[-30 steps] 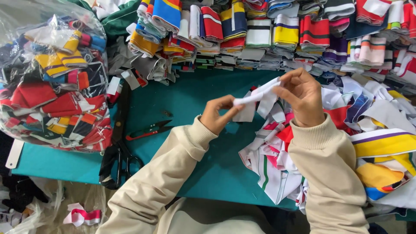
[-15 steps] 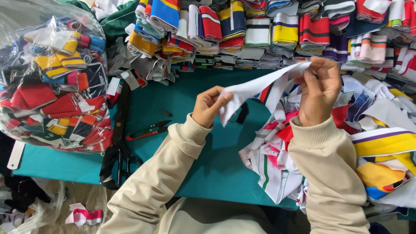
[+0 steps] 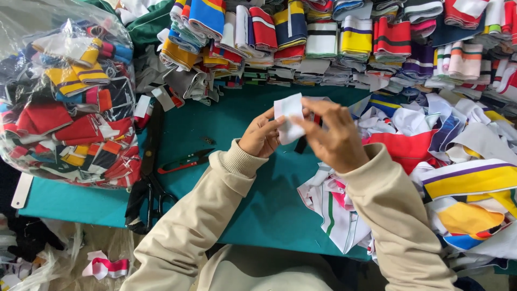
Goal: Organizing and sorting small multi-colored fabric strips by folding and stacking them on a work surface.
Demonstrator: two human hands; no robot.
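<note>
A folded white fabric piece (image 3: 289, 123) is held up over the teal table (image 3: 253, 205) between both hands. My left hand (image 3: 260, 136) pinches its lower left edge. My right hand (image 3: 335, 134) grips its right side, fingers spread across the fold. Both arms wear beige sleeves with ribbed cuffs. Below my right arm lies a loose heap of white, striped collar pieces (image 3: 336, 210).
A clear plastic bag of coloured knit pieces (image 3: 67, 102) fills the left. Stacks of folded striped collars (image 3: 323, 37) line the back. Loose fabric heaps (image 3: 463, 178) cover the right. Red-handled snips (image 3: 186, 160) and large black shears (image 3: 149, 188) lie left of my arms.
The white piece was stretched out between my hands, spread wider, and is now folded into a small square. My hands have come close together.
</note>
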